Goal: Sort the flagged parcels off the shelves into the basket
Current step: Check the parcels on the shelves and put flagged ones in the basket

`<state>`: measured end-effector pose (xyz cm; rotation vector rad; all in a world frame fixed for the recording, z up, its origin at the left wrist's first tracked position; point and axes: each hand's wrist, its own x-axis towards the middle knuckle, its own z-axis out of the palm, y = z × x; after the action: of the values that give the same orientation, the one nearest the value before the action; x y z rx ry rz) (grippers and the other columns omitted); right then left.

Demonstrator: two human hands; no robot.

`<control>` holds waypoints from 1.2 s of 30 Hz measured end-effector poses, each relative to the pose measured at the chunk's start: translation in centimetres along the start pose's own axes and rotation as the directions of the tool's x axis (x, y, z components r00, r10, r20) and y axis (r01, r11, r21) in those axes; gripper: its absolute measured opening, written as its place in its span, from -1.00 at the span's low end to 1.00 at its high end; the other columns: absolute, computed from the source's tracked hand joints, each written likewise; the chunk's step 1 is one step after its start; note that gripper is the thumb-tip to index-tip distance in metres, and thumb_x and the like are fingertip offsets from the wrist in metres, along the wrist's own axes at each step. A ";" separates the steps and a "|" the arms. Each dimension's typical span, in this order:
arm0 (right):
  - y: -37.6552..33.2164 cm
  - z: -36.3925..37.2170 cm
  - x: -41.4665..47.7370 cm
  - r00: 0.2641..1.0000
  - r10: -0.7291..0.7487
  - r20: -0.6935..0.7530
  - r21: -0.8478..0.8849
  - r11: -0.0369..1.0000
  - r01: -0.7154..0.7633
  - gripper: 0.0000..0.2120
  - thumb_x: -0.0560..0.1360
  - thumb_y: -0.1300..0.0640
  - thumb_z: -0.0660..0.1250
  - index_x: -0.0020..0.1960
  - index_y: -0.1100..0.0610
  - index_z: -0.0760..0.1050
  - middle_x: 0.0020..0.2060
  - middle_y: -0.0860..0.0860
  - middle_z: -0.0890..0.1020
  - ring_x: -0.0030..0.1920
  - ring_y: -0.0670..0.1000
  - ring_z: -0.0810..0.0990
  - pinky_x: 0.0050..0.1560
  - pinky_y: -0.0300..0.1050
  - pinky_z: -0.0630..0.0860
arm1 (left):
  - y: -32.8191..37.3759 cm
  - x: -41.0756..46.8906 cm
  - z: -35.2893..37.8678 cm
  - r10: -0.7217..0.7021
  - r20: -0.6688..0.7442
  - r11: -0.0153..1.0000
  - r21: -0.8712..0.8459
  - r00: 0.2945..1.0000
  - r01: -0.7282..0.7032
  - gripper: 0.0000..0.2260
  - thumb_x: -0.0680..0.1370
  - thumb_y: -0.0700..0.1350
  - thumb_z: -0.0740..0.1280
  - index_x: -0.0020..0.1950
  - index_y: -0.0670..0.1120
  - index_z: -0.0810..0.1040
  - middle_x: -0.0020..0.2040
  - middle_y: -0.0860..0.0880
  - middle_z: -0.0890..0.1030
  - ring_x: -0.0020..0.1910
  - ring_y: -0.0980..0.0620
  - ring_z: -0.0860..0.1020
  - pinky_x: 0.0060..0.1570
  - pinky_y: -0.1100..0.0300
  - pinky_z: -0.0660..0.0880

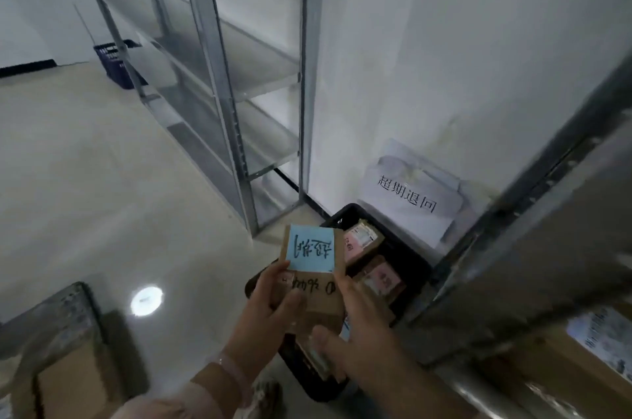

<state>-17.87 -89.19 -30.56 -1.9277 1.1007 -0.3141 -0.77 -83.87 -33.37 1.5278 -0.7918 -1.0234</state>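
Observation:
I hold a small brown cardboard parcel point(325, 299) with both hands, low in the middle of the view. A blue sticky note point(312, 249) with black handwriting is stuck on its upper half. My left hand point(273, 312) grips its left edge and my right hand point(355, 326) grips its right edge. Directly beneath and behind the parcel sits a black plastic basket point(345, 215) on the floor, holding several brown parcels with pink labels point(379, 276). My hands and the parcel hide the basket's near part.
A white paper sign with handwriting point(407, 194) leans on the wall behind the basket. Bare metal shelving point(236, 83) stands left of it. A shelf unit point(533, 223) with a box is at right. Another boxed shelf point(65, 350) is lower left. A blue basket point(114, 61) stands far left.

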 end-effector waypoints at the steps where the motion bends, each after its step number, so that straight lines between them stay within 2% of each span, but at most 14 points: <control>1: -0.1 0.4 1.6 0.999 0.044 -0.030 0.020 0.999 -0.043 -0.16 0.45 -0.12 0.37 0.51 -0.27 -0.13 0.35 -0.30 0.14 0.22 -0.40 0.12 0.18 -0.51 0.17 | -0.1 2.2 -0.5 -0.029 0.039 1.000 -0.004 0.999 0.029 -0.68 0.54 -0.13 0.39 0.15 0.25 0.46 0.12 0.02 0.57 -0.08 0.14 0.66 -0.26 0.24 0.60; 3: -0.1 1.1 4.4 0.987 0.141 -0.079 0.091 0.987 -0.133 -0.15 0.45 -0.14 0.36 0.45 -0.40 -0.20 0.26 -0.44 0.08 0.26 -0.35 0.13 0.22 -0.37 0.19 | -0.1 6.6 -1.2 -0.066 0.129 0.998 0.015 0.989 0.064 -0.66 0.51 -0.09 0.43 0.15 0.29 0.47 0.10 0.05 0.58 -0.07 0.11 0.67 -0.23 0.20 0.61; 5: 0.1 1.5 6.7 0.965 0.221 -0.141 0.114 0.972 -0.206 -0.18 0.46 -0.16 0.35 0.42 -0.44 -0.20 0.27 -0.46 0.04 0.27 -0.37 0.07 0.21 -0.39 0.13 | 0.1 11.1 -1.3 -0.083 0.223 0.996 0.043 0.971 0.075 -0.64 0.50 -0.11 0.43 0.17 0.26 0.45 0.11 0.06 0.58 -0.06 0.14 0.67 -0.23 0.23 0.61; 9: 1.1 1.4 10.4 0.864 0.412 -0.290 0.152 0.911 -0.383 -0.24 0.48 -0.13 0.35 0.49 -0.28 -0.06 0.47 -0.28 0.08 0.40 -0.24 0.11 0.38 -0.23 0.15 | -1.2 18.8 0.6 -0.146 0.379 0.988 0.100 0.914 0.116 -0.58 0.50 -0.16 0.43 0.23 0.21 0.41 0.14 0.03 0.59 -0.03 0.10 0.67 -0.19 0.19 0.62; 12: 2.6 1.5 12.3 0.784 0.519 -0.340 0.182 0.854 -0.487 -0.24 0.49 -0.12 0.35 0.51 -0.24 -0.06 0.52 -0.22 0.05 0.49 -0.14 0.10 0.47 -0.05 0.18 | -3.6 22.9 3.4 -0.180 0.475 0.979 0.169 0.862 0.112 -0.57 0.50 -0.13 0.43 0.17 0.33 0.39 0.15 0.04 0.59 -0.04 0.11 0.67 -0.22 0.24 0.61; 15: 4.8 1.5 13.3 0.724 0.573 -0.383 0.187 0.816 -0.547 -0.23 0.49 -0.13 0.33 0.51 -0.26 -0.09 0.52 -0.24 0.03 0.48 -0.15 0.08 0.48 -0.05 0.16 | -6.4 26.2 7.0 -0.225 0.558 0.969 0.217 0.798 0.121 -0.56 0.51 -0.11 0.41 0.17 0.39 0.38 0.21 0.04 0.55 0.01 0.08 0.65 -0.18 0.20 0.62; 19: 7.5 2.3 13.7 0.635 0.648 -0.421 0.205 0.750 -0.629 -0.25 0.51 -0.20 0.25 0.49 -0.32 -0.19 0.52 -0.26 -0.12 0.50 -0.14 -0.07 0.44 -0.09 0.03 | -10.3 29.4 11.3 -0.312 0.621 0.942 0.298 0.718 0.152 -0.53 0.49 -0.08 0.42 0.24 0.34 0.33 0.30 -0.02 0.45 0.14 -0.04 0.58 0.01 -0.03 0.63; 22: 8.9 2.7 13.9 0.639 0.645 -0.419 0.154 0.744 -0.650 -0.26 0.51 -0.26 0.18 0.42 -0.36 -0.33 0.45 -0.36 -0.27 0.48 -0.22 -0.18 0.48 -0.08 -0.05 | -12.4 30.9 14.7 -0.299 0.645 0.938 0.335 0.703 0.092 -0.51 0.49 -0.12 0.43 0.25 0.31 0.33 0.33 -0.02 0.39 0.20 -0.03 0.51 0.07 -0.02 0.61; 26: 10.5 2.8 14.4 0.605 0.658 -0.448 0.051 0.695 -0.717 -0.23 0.51 -0.30 0.13 0.28 -0.38 -0.50 0.25 -0.43 -0.51 0.35 -0.31 -0.40 0.41 -0.22 -0.26 | -15.5 32.4 18.9 -0.233 0.672 0.862 0.477 0.703 -0.171 -0.51 0.49 -0.08 0.42 0.33 0.19 0.30 0.32 -0.04 0.33 0.20 -0.03 0.44 0.10 0.06 0.57; 28: 10.9 3.1 14.6 0.573 0.681 -0.457 0.062 0.667 -0.743 -0.23 0.51 -0.31 0.11 0.27 -0.38 -0.52 0.27 -0.41 -0.50 0.36 -0.30 -0.41 0.40 -0.20 -0.28 | -17.2 32.4 19.6 -0.293 0.681 0.781 0.575 0.671 -0.243 -0.48 0.51 -0.11 0.40 0.40 0.11 0.29 0.34 -0.09 0.36 0.19 -0.01 0.42 0.19 0.09 0.48; 29: 11.2 3.3 14.6 0.558 0.690 -0.460 0.071 0.655 -0.752 -0.23 0.50 -0.31 0.11 0.27 -0.38 -0.53 0.28 -0.40 -0.49 0.37 -0.28 -0.41 0.41 -0.18 -0.28 | -18.0 32.2 19.7 -0.323 0.709 0.755 0.592 0.627 -0.281 -0.48 0.52 -0.13 0.38 0.42 0.08 0.28 0.37 -0.11 0.37 0.24 -0.02 0.42 0.24 0.07 0.45; 31: 11.6 3.9 14.4 0.539 0.708 -0.456 0.075 0.633 -0.770 -0.22 0.49 -0.32 0.10 0.30 -0.37 -0.52 0.33 -0.35 -0.46 0.38 -0.24 -0.42 0.43 -0.12 -0.29 | -19.2 31.5 19.5 -0.383 0.736 0.736 0.608 0.559 -0.297 -0.45 0.54 -0.16 0.35 0.47 0.06 0.22 0.42 -0.12 0.38 0.36 -0.10 0.41 0.34 -0.05 0.41; 34: 11.9 4.6 14.0 0.531 0.704 -0.472 0.055 0.625 -0.779 -0.23 0.49 -0.33 0.08 0.45 -0.30 -0.40 0.44 -0.27 -0.36 0.40 -0.21 -0.41 0.41 -0.10 -0.30 | -19.4 31.3 18.9 -0.416 0.723 0.715 0.635 0.551 -0.294 -0.40 0.52 -0.19 0.35 0.50 0.06 0.19 0.43 -0.11 0.40 0.39 -0.11 0.40 0.36 -0.08 0.39; 36: 12.0 4.8 13.8 0.525 0.703 -0.480 0.055 0.621 -0.782 -0.25 0.50 -0.32 0.08 0.49 -0.24 -0.32 0.51 -0.21 -0.27 0.44 -0.19 -0.37 0.42 -0.08 -0.29 | -18.7 31.5 18.5 -0.399 0.739 0.683 0.635 0.543 -0.362 -0.40 0.51 -0.16 0.38 0.50 0.02 0.21 0.42 -0.10 0.39 0.39 -0.10 0.39 0.37 -0.06 0.37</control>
<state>-14.05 -100.20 -45.40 -1.3276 2.2384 -0.1851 -5.48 -115.78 -58.69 1.6195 -2.1400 -1.6246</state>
